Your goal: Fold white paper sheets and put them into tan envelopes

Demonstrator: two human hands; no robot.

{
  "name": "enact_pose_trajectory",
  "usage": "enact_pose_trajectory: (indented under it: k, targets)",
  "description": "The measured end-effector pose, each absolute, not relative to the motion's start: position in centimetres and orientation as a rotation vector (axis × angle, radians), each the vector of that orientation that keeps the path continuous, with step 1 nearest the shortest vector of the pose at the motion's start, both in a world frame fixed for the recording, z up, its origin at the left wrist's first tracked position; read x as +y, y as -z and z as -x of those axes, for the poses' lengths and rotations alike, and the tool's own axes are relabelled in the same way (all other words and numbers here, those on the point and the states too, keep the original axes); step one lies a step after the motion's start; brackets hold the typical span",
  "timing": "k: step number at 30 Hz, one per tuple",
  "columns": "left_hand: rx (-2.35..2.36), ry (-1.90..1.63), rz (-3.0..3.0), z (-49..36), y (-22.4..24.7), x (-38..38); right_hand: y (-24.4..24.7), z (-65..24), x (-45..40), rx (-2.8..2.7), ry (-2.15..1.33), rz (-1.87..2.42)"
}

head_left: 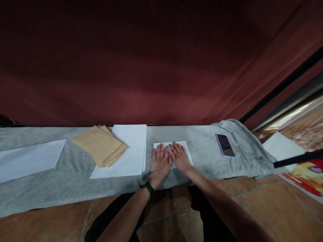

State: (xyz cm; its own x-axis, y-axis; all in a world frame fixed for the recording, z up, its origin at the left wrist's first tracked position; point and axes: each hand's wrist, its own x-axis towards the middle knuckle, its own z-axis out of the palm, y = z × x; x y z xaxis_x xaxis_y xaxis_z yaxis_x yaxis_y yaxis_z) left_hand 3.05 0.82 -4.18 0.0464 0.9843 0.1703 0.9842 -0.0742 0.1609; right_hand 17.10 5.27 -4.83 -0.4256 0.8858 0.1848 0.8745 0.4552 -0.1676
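Observation:
A small white paper [184, 145], which looks folded, lies on the grey cloth [202, 136] in front of me. My left hand [160, 162] rests flat on its left part with the fingers stretched out; a dark watch is on that wrist. My right hand [179, 157] lies flat on the right part, fingers spread, its fingertips close to those of the left. Left of my hands, larger white sheets [133, 158] lie in a stack, partly covered by several brown envelopes [98, 143].
Another white sheet [32, 156] lies at the far left. A phone [227, 146] with a purple edge lies at the right. Behind the cloth hangs a dark red curtain [161, 77]. Black bars and a colourful printed package [309, 173] are at the right, beside the tiled floor.

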Motion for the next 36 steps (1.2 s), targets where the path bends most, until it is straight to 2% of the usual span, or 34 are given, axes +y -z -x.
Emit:
enact_pose_trajectory:
  k: [16,23,30,36]
  targets:
    - [2.281,-0.299,-2.231,-1.7,4.2,-0.8,7.5,-19.5,5.6,-2.205,0.230,1.621]
    - [2.125,-0.362,-2.310,-4.8,4.7,-1.0,7.4,-20.4,6.1,-2.239,0.195,1.629]
    - [2.148,-0.324,-2.307,-3.7,4.5,-0.1,6.6,-21.0,6.1,-2.170,0.174,1.666]
    - [2.101,-0.298,-2.314,-4.0,4.6,0.9,5.6,-18.5,4.9,-2.423,-0.030,1.414]
